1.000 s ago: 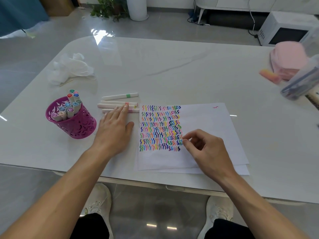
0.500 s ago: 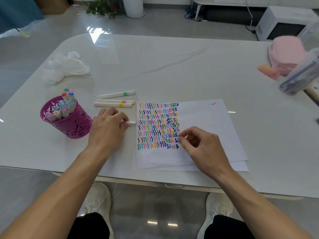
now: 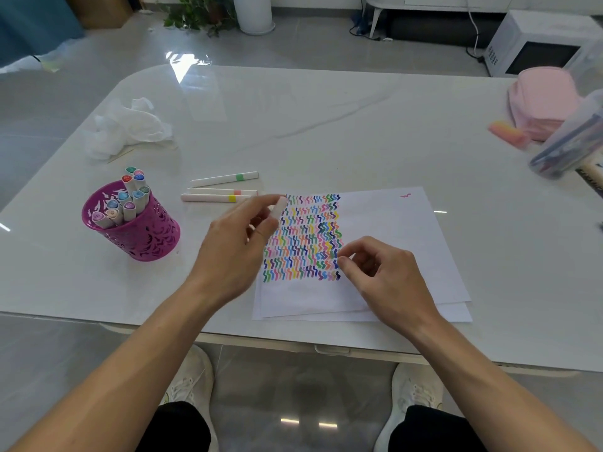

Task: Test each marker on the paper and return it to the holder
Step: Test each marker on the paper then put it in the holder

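Head view: the left hand [image 3: 235,252] grips a white marker [image 3: 280,207] between thumb and fingers [image 3: 261,207], lifted over the left edge of the paper [image 3: 391,230]. The right hand [image 3: 385,278] rests on the paper beside the coloured squiggles [image 3: 303,236], fingers loosely curled and holding nothing. Three more markers [image 3: 222,190] lie on the table [image 3: 326,125] just left of the paper's top corner. The purple holder [image 3: 153,238] stands further left, with capped markers in it.
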`<state>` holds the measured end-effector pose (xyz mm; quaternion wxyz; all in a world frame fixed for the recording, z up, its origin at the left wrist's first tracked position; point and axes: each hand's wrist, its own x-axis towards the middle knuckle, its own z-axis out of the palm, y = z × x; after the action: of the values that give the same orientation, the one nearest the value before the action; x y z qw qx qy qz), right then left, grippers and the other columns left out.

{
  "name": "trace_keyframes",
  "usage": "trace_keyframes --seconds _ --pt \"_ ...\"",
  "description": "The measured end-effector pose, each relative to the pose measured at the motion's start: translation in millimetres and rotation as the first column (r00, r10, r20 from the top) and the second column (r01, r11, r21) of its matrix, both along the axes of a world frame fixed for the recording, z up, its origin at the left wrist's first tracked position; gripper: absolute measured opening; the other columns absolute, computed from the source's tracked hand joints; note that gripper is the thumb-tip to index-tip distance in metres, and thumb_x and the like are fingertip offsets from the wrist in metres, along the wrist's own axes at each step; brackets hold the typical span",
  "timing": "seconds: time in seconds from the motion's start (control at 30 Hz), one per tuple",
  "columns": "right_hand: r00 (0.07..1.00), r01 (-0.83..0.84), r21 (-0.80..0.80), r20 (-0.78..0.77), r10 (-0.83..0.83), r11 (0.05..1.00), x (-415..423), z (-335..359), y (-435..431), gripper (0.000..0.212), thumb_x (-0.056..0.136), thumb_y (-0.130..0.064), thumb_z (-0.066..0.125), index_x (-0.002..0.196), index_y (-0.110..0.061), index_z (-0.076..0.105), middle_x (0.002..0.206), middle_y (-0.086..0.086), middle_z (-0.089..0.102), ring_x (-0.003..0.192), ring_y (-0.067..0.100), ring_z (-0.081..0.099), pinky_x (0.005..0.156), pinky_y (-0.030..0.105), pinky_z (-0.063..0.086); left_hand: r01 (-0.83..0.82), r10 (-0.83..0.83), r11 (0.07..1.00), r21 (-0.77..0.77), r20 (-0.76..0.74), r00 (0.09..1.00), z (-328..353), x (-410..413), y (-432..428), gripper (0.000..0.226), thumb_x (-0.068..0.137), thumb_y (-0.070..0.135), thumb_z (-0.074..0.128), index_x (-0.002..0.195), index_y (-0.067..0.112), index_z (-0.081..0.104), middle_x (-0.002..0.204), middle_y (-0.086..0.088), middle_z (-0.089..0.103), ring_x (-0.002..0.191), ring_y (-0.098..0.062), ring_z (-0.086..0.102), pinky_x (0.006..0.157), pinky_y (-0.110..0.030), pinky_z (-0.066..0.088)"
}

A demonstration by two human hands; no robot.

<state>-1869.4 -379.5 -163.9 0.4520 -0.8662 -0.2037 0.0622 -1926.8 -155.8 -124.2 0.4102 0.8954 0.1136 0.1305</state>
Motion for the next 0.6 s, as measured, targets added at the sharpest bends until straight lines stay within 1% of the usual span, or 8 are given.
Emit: trace_keyframes --seconds 0.1,0.17,0.23,0.27,0.37,0.43,0.53,0.6 --pt "1.0 -0.011 0.015 -0.002 0.011 1.0 -0.3 1.2 0.8 0.005 0.092 -0.021 0.075 0.089 -0.025 0.074 0.067 -0.011 0.066 0.063 0.006 0.061 0.058 0.012 0.044 0.033 -0.037 0.986 -0.162 -0.018 0.999 -0.2 -2.7 -12.3 0.022 0.097 0.016 0.062 0.117 0.025 0.064 0.1 0.014 0.067 0.086 -0.01 0.065 0.078 -0.033 0.057" --pt "0.999 -0.033 0.036 -0.017 0.034 0.999 -1.2 2.5 0.9 0.003 0.093 -0.023 0.075 0.09 -0.024 0.074 0.069 -0.012 0.067 0.064 0.006 0.062 0.059 0.011 0.043 0.05 -0.061 0.963 -0.266 -0.033 0.998 -0.8 -3.9 -18.5 0.019 0.095 0.014 0.066 0.113 0.021 0.063 0.097 0.013 0.067 0.082 -0.014 0.069 0.075 -0.038 0.06" --pt "0.997 -0.076 0.053 -0.026 0.077 0.996 -2.9 4.4 1.5 0.006 0.095 -0.03 0.073 0.093 -0.024 0.073 0.076 -0.012 0.07 0.071 0.007 0.065 0.061 0.013 0.046 0.067 -0.086 0.927 -0.369 -0.034 0.996 -1.3 -4.7 -23.9 0.02 0.093 0.01 0.068 0.111 0.019 0.062 0.095 0.008 0.066 0.08 -0.022 0.072 0.072 -0.043 0.062" --pt "0.995 -0.096 0.061 -0.023 0.098 0.993 -3.8 5.3 2.2 0.01 0.095 -0.034 0.071 0.094 -0.025 0.073 0.079 -0.011 0.071 0.075 0.008 0.066 0.062 0.016 0.049 0.077 -0.101 0.905 -0.418 -0.035 0.994 -1.7 -4.8 -26.0 0.021 0.093 0.008 0.067 0.111 0.017 0.063 0.096 0.002 0.066 0.081 -0.026 0.073 0.071 -0.043 0.062" --pt "0.991 -0.132 0.095 -0.023 0.134 0.987 -6.2 7.7 5.2 0.021 0.094 -0.045 0.067 0.1 -0.026 0.072 0.084 -0.014 0.072 0.082 0.009 0.069 0.069 0.024 0.055 0.13 -0.178 0.857 -0.498 -0.05 0.983 -2.3 -5.2 -32.6 0.024 0.094 0.004 0.065 0.116 0.013 0.064 0.103 -0.012 0.064 0.084 -0.03 0.074 0.071 -0.036 0.062" --pt "0.987 -0.15 0.111 -0.045 0.156 0.983 -7.0 8.1 5.4 0.028 0.091 -0.051 0.066 0.104 -0.026 0.07 0.085 -0.012 0.073 0.084 0.009 0.07 0.073 0.027 0.056 0.144 -0.201 0.822 -0.551 -0.045 0.978 -1.4 -5.6 -37.0 0.023 0.094 0.002 0.065 0.116 0.009 0.062 0.104 -0.017 0.062 0.083 -0.031 0.074 0.074 -0.039 0.062" --pt "0.978 -0.177 0.121 -0.088 0.189 0.977 -8.3 9.3 3.2 0.033 0.085 -0.047 0.078 0.108 -0.027 0.068 0.083 -0.011 0.074 0.082 0.009 0.07 0.075 0.024 0.056 0.095 -0.163 0.786 -0.611 -0.056 0.985 1.0 -5.6 -39.7 0.019 0.093 0.001 0.065 0.111 0.003 0.058 0.102 -0.018 0.065 0.08 -0.028 0.075 0.075 -0.037 0.062" --pt "0.973 -0.203 0.099 -0.095 0.212 0.974 -9.2 9.5 2.6 0.037 0.082 -0.042 0.083 0.112 -0.029 0.064 0.081 -0.012 0.074 0.078 0.009 0.071 0.074 0.023 0.056 0.079 -0.166 0.755 -0.651 -0.073 0.983 1.3 -5.1 -39.3 0.018 0.093 0.002 0.066 0.108 -0.001 0.055 0.098 -0.018 0.071 0.083 -0.032 0.075 0.079 -0.04 0.062"
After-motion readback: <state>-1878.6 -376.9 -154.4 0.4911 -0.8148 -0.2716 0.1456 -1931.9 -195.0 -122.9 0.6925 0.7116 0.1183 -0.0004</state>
